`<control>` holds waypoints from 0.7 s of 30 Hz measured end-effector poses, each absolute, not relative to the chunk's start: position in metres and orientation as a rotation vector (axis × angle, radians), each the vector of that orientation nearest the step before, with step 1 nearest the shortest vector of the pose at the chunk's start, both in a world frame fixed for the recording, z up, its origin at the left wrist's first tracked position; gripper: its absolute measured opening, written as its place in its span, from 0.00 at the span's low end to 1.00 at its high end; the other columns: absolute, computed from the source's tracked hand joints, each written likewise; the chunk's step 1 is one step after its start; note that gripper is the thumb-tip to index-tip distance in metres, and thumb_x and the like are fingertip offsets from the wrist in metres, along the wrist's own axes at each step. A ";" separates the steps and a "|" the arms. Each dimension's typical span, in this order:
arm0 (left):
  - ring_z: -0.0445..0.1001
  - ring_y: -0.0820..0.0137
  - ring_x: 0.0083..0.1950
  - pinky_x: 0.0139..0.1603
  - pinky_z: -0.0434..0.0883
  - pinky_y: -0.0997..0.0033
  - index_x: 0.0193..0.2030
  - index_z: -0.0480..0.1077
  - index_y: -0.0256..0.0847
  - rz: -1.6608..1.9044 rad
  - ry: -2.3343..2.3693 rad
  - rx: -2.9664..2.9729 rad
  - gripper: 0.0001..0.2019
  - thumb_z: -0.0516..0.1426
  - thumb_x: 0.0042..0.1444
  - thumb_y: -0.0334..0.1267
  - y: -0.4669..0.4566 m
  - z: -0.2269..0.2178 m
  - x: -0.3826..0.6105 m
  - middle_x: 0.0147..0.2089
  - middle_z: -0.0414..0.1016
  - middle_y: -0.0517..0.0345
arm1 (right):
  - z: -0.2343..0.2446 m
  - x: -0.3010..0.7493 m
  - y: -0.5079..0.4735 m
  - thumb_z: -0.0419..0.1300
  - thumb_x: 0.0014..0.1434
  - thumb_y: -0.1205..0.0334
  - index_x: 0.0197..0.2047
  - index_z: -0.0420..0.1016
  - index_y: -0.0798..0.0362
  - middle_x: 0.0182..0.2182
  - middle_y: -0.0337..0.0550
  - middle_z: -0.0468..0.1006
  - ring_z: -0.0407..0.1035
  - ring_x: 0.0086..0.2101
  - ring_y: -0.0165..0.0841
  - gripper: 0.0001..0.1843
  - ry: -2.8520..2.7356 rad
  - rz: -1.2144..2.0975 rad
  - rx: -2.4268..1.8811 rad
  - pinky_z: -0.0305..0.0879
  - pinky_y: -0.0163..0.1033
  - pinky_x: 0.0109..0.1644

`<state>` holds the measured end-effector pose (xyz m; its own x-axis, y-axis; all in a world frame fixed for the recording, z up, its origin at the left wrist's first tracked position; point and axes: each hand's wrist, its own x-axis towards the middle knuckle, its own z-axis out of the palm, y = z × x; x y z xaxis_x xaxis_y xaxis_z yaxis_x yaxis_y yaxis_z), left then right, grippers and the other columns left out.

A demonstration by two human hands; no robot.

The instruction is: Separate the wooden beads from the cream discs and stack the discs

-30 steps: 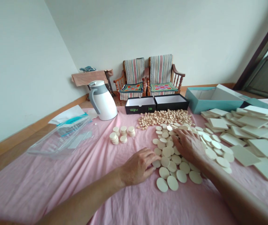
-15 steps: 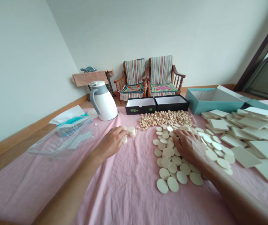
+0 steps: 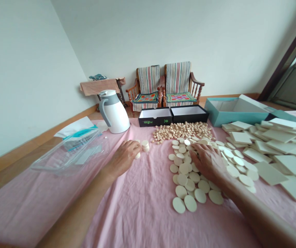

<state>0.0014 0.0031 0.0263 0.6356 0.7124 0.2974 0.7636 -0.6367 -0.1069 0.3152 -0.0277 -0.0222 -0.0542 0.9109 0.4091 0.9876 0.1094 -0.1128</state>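
Note:
My left hand (image 3: pixel 125 157) reaches forward to the small stacks of cream round discs (image 3: pixel 145 145) on the pink cloth (image 3: pixel 142 213). Its fingers curl down over the nearest stack, and a disc edge shows under the fingertips. My right hand (image 3: pixel 207 160) lies flat, fingers stretched out, on the wide spread of larger cream discs (image 3: pixel 186 179) in the middle. Behind that spread sits a heap of small tan beads or buttons (image 3: pixel 181 131).
A white jug with a grey handle (image 3: pixel 114 111) stands at the back left, beside a clear plastic bag (image 3: pixel 70 151). Two open black boxes (image 3: pixel 172 115) and a teal box (image 3: pixel 230 110) line the far edge. Cream square tiles (image 3: pixel 274 151) cover the right side.
My left hand left the near edge of the disc spread and moved up and left to the small stacks, where it now rests. My right hand stayed on the spread.

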 end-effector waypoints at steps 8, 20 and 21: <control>0.68 0.64 0.44 0.44 0.59 0.63 0.35 0.70 0.40 -0.248 -1.293 -2.560 0.07 0.52 0.55 0.27 0.007 0.020 -0.007 0.35 0.73 0.53 | -0.023 0.316 -0.028 0.45 0.63 0.54 0.50 0.69 0.52 0.47 0.48 0.75 0.66 0.45 0.42 0.20 -2.018 -0.263 -1.866 0.54 0.45 0.46; 0.70 0.70 0.43 0.47 0.67 0.71 0.42 0.71 0.39 -0.444 -0.804 -3.475 0.07 0.56 0.57 0.34 -0.045 0.028 0.049 0.40 0.74 0.55 | -0.021 0.314 -0.028 0.45 0.63 0.54 0.51 0.69 0.52 0.47 0.48 0.75 0.66 0.45 0.42 0.20 -2.013 -0.279 -1.874 0.54 0.46 0.47; 0.70 0.70 0.44 0.48 0.67 0.71 0.44 0.70 0.40 -0.436 -0.702 -3.542 0.09 0.57 0.56 0.34 -0.052 0.026 0.056 0.42 0.73 0.54 | -0.021 0.315 -0.028 0.45 0.63 0.54 0.51 0.69 0.52 0.47 0.48 0.75 0.66 0.45 0.41 0.20 -2.013 -0.283 -1.878 0.54 0.45 0.47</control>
<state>0.0555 -0.0519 0.0261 0.9031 0.4101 0.1277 0.2962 -0.8100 0.5061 0.3145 -0.0280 -0.0209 -0.0419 0.9157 0.3998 0.9904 0.0909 -0.1044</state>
